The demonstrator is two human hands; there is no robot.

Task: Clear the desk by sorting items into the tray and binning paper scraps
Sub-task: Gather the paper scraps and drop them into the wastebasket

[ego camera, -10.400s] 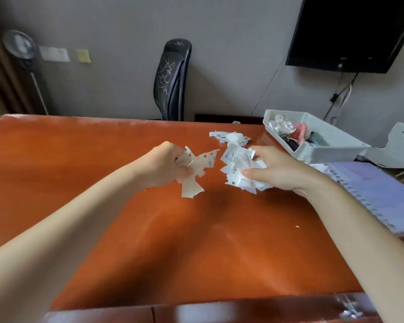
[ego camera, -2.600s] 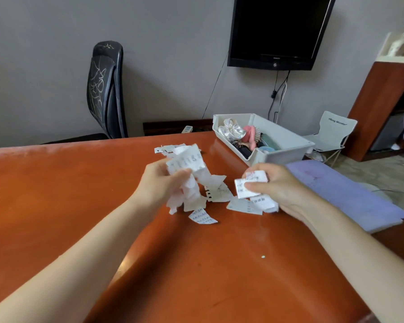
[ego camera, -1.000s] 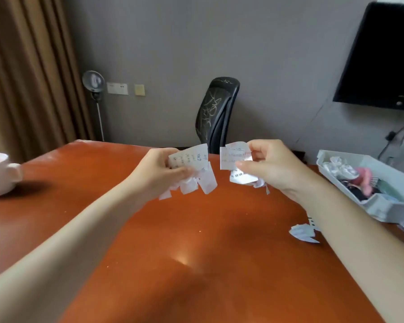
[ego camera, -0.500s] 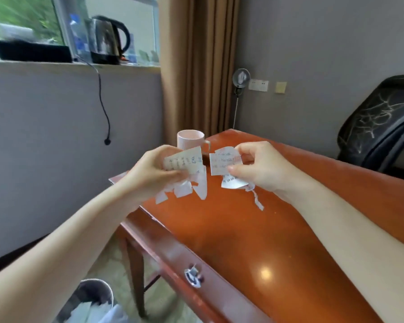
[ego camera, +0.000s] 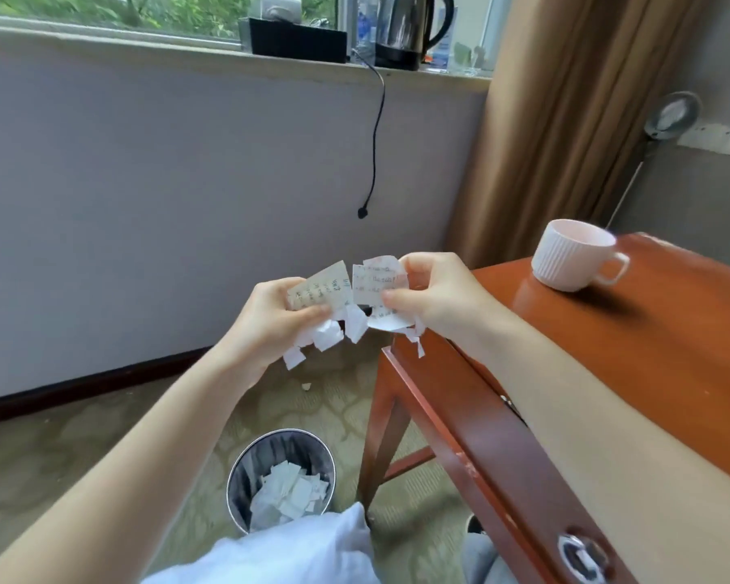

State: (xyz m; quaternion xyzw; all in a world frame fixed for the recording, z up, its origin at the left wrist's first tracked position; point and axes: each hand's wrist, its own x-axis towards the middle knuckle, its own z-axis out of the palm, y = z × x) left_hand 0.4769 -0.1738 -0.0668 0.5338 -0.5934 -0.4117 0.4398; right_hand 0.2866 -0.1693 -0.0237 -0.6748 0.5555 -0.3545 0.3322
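Hands raised side by side just past the desk (ego camera: pixel 671 351) corner, over patterned carpet (ego camera: pixel 60 448). Left hand (ego camera: pixel 277 318) curled firmly round left bunch (ego camera: pixel 319 290) of torn, handwritten paper, thumb clamped on top, loose white bits dangling below the fingers. Right hand (ego camera: pixel 433 297) pinching right bunch (ego camera: pixel 374 284) between thumb and bent fingers, thin strips hanging beneath. 2 bunches nearly touching at their upper edges.

Lower in view and nearer the body, on the floor beside the desk leg: round metal bin (ego camera: pixel 239 474), open at the top, partly filled with white binned scraps (ego camera: pixel 289 495). 1 tiny floor scrap (ego camera: pixel 306 386) on the carpet, apart from the bin.

Glossy red-brown desk at right, right forearm crossing its front edge. Pale ribbed mug (ego camera: pixel 569 257) upright near the desk's far corner, handle pointing right. Metal drawer pull (ego camera: pixel 582 556) on the desk front, bottom right.

Sill (ego camera: pixel 144 42) along the top, with black box (ego camera: pixel 296 40) and kettle (ego camera: pixel 409 29). Black cord (ego camera: pixel 376 132) hanging from the sill down the grey wall, plug end loose. Tan curtain (ego camera: pixel 565 120) between wall and desk. White clothing (ego camera: pixel 291 554) at the bottom edge.
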